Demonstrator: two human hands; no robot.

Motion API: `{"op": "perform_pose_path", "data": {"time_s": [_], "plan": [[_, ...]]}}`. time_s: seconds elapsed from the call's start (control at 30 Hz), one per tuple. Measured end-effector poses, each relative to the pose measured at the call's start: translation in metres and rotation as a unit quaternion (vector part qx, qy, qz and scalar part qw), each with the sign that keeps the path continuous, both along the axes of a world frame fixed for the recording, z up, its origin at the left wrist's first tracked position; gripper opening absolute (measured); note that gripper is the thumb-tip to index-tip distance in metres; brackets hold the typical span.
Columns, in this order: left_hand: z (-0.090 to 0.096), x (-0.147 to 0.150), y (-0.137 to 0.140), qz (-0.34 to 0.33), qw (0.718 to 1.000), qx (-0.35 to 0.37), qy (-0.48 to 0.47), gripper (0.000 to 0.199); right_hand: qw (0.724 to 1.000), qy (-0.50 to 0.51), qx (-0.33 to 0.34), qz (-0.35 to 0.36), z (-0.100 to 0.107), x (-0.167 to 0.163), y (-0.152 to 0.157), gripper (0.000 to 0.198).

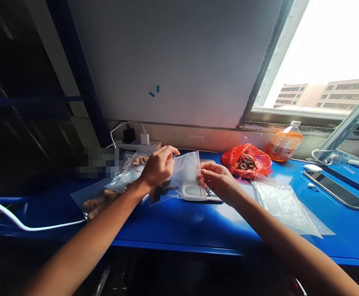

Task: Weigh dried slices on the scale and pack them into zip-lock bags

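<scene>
My right hand (pixel 218 179) pinches the zip end of a clear zip-lock bag (pixel 185 172), whose red-lined seam runs nearly upright. Dark dried pieces (pixel 164 189) lie at the bag's lower left end. My left hand (pixel 159 167) is curled at the bag's upper left, index finger bent over by its top edge; what those fingers grip, if anything, is hidden. Behind the bag, partly covered, sits a pale kitchen scale (pixel 194 192). To the left are more clear bags with brown dried pieces (pixel 95 205).
On the blue table (pixel 179 230), a red plastic bag (pixel 259 162) holds dark dried pieces. Beside it stand an orange drink bottle (pixel 286 142), flat clear bags (pixel 282 205) and a phone (pixel 336 191) with earphones. A power strip (pixel 136 144) with a charger lies along the wall.
</scene>
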State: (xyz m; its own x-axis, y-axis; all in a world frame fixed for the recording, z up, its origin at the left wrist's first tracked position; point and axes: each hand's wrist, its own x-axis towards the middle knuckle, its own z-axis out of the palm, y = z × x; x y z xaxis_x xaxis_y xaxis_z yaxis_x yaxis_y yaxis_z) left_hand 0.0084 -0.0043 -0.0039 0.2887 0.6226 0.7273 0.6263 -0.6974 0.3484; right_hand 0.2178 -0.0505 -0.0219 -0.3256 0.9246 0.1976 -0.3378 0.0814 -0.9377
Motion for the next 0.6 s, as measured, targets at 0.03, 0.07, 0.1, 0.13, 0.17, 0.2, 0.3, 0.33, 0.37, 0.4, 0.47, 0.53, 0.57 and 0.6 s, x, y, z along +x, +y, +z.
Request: {"op": "perform_pose_path", "data": {"time_s": [0.03,0.07,0.1,0.13,0.17,0.2,0.3,0.33,0.37,0.4,0.47,0.53,0.57,0.6], "plan": [[0.0002,0.0007,-0.0007,-0.002,1.0,-0.002,0.002,0.026,1.0,0.008,-0.005,0.005,-0.001,0.0003,-0.0002,0.031],[0.0005,0.0013,-0.0014,-0.004,1.0,-0.006,0.005,0.025,1.0,0.01,-0.007,0.004,-0.0016,0.0,-0.0005,0.031],[0.0009,0.0019,-0.0022,-0.006,1.0,-0.012,0.008,0.025,1.0,0.004,-0.008,-0.002,-0.0018,-0.0006,-0.001,0.03],[0.0013,0.0025,-0.0031,-0.007,1.0,-0.017,0.014,0.025,1.0,-0.006,-0.006,-0.014,-0.0015,-0.0014,-0.0017,0.029],[0.0015,0.0032,-0.0039,-0.009,1.0,-0.022,0.021,0.025,0.999,-0.021,-0.003,-0.027,-0.001,-0.0021,-0.0027,0.029],[0.0016,0.0039,-0.0046,-0.011,0.999,-0.025,0.03,0.025,0.998,-0.038,0.002,-0.041,-0.0003,-0.0026,-0.0039,0.03],[0.0009,0.006,-0.0058,-0.014,0.998,-0.026,0.058,0.026,0.995,-0.077,0.016,-0.061,0.0012,-0.0021,-0.0077,0.035],[0.0005,0.0064,-0.0059,-0.013,0.997,-0.028,0.065,0.027,0.995,-0.08,0.02,-0.059,0.0011,-0.0014,-0.0084,0.037],[0.0001,0.0067,-0.006,-0.013,0.997,-0.03,0.07,0.027,0.995,-0.078,0.025,-0.054,0.0006,-0.0007,-0.0087,0.038],[-0.0003,0.0069,-0.006,-0.012,0.997,-0.032,0.074,0.027,0.996,-0.072,0.03,-0.05,-0.0003,0.0,-0.0086,0.038],[-0.0008,0.0067,-0.006,-0.012,0.996,-0.036,0.082,0.027,0.996,-0.06,0.038,-0.045,-0.0026,0.0007,-0.0074,0.038],[-0.0015,0.0063,-0.0057,-0.013,0.995,-0.036,0.09,0.027,0.997,-0.043,0.041,-0.039,-0.0049,0.0002,-0.0059,0.038],[-0.002,0.006,-0.0053,-0.014,0.995,-0.037,0.093,0.027,0.998,-0.033,0.041,-0.032,-0.0057,-0.0005,-0.0053,0.039],[-0.0027,0.0059,-0.0047,-0.016,0.994,-0.038,0.097,0.027,0.999,-0.024,0.041,-0.023,-0.0062,-0.0014,-0.0052,0.039]]}}
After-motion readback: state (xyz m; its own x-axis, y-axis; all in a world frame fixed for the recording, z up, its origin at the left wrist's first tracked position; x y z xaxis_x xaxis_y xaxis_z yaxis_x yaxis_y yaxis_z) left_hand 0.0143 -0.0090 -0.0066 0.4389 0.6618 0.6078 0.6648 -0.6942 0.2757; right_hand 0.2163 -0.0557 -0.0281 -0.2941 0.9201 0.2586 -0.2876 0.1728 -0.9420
